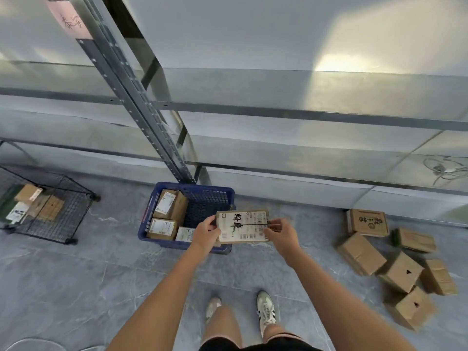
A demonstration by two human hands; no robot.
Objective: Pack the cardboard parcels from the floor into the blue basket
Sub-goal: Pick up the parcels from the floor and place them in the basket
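I hold a flat cardboard parcel (243, 226) with a white label and black handwriting, level, above the near right corner of the blue basket (207, 196). My left hand (206, 231) grips its left edge and my right hand (279, 233) grips its right edge. Three labelled parcels (170, 204) lie in the basket's left half. Several more cardboard parcels (395, 264) lie in a loose heap on the floor to the right.
A black wire crate (63, 211) with several packages stands on the floor at the left. Metal shelving (157, 127) rises right behind the basket. A white cable (445, 169) lies on the low shelf at the far right. My feet (264, 310) stand on grey tiles.
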